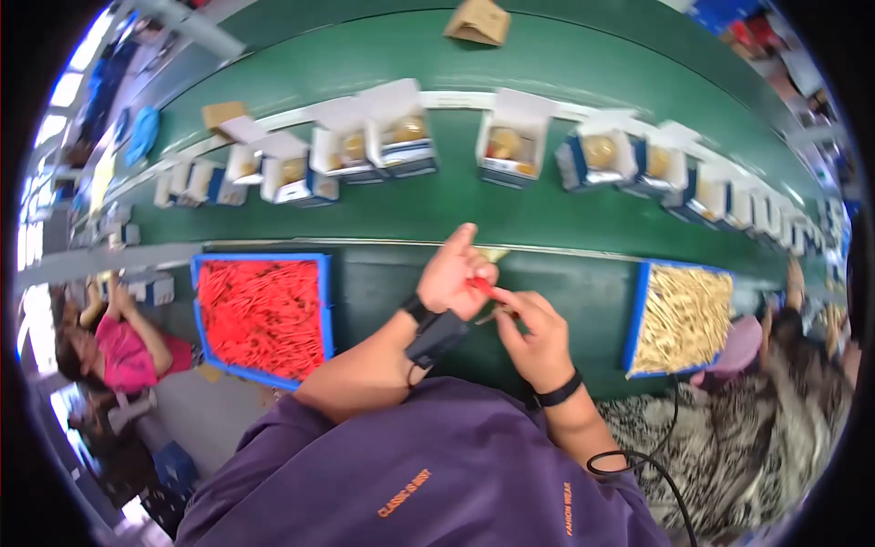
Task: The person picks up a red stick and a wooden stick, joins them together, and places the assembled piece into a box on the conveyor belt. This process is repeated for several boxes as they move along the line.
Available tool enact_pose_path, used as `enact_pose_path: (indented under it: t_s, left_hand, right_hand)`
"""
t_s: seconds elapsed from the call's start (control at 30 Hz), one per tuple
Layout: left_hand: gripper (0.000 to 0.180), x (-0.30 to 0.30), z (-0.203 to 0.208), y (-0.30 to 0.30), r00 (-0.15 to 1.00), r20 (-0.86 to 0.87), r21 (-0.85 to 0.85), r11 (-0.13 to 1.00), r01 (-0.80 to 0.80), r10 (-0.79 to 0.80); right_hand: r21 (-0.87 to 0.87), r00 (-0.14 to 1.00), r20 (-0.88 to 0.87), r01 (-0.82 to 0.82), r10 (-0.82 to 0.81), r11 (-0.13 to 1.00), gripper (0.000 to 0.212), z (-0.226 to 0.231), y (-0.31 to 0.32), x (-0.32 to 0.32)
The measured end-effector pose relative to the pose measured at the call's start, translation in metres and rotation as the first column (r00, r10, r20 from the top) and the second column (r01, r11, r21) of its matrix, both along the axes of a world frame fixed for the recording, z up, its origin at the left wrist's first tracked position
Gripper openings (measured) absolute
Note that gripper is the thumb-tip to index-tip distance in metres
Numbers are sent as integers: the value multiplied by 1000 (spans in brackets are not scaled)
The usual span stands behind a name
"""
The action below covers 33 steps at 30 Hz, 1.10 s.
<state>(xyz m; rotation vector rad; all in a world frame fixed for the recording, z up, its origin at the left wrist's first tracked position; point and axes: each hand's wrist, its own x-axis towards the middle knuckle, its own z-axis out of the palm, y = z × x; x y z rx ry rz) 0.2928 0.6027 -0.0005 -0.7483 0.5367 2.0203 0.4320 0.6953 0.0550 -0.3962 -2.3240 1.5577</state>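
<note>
Hands pinch red piece over green bench.

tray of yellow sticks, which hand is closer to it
Right. The right hand is just left of the tray of yellow sticks, apart from it; the left hand is farther left, pinching a small red piece.

Green conveyor belt across top w/ row of open white-blue boxes holding gold items. Brown carton top centre. Co-workers: pink top lower left, patterned clothes lower right.
</note>
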Motion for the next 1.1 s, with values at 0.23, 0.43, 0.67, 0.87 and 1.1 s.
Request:
enact_pose_path:
  t_s: [0.23, 0.43, 0.67, 0.87, 1.1]
  left_hand:
    - [12, 12, 12, 0, 995, 79, -35, 997, 62, -59]
    - [11, -5, 14, -16, 997, -15, -30, 996, 81, -81]
    - [21, 3, 59, -29, 330, -467, -611, 569, 551, -820]
    - [23, 27, 17, -26, 208, -663, -646, 690, 326, -719]
    - [22, 34, 6, -15, 306, -613, -733, 669, 124, -728]
  right_hand:
    - [-21, 1000, 1, -8, 8, 1000, 17, -3, 11, 0]
    - [-530, 980, 136, 195, -144, 825, 10, -7, 27, 1]
    - [-635, 961, 234, 37, 147, 771, 14, -1, 55, -15]
    - [-479, 962, 267, 85, 52, 874, 14, -1, 50, -17]
    - [-465, 917, 343, 353, -202, 812, 14, -3, 38, -23]
